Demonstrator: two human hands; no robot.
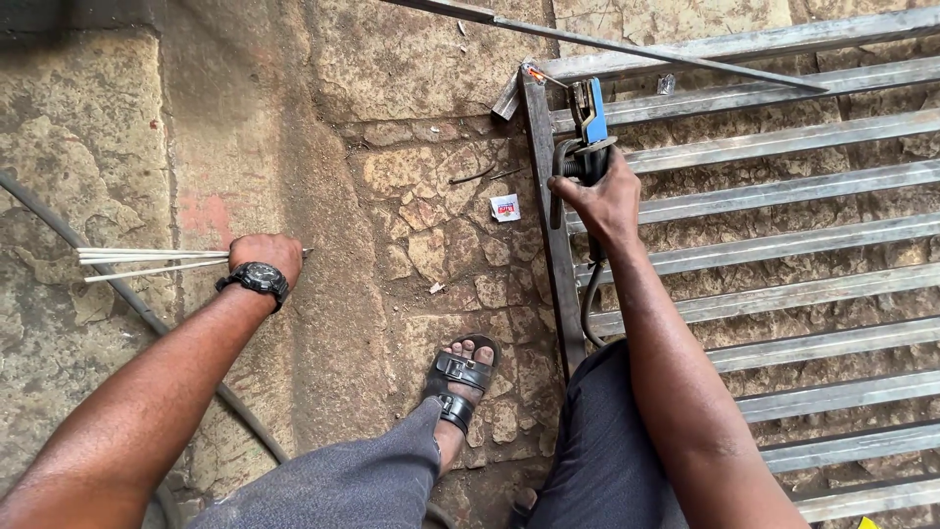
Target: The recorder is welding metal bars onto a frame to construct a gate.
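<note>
An outdoor metalworking yard, a welder's spot: rough cracked stone floor (411, 196) instead of a bench, a steel bar grille (783, 245) lying flat on it, a blue electrode holder (590, 122), loose welding rods (147, 260) and a cable (117, 294) trailing across.

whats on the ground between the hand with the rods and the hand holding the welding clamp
In the head view, stone paving lies between the left hand and right hand, with a small white paper scrap and, nearer, a sandalled foot.
</note>
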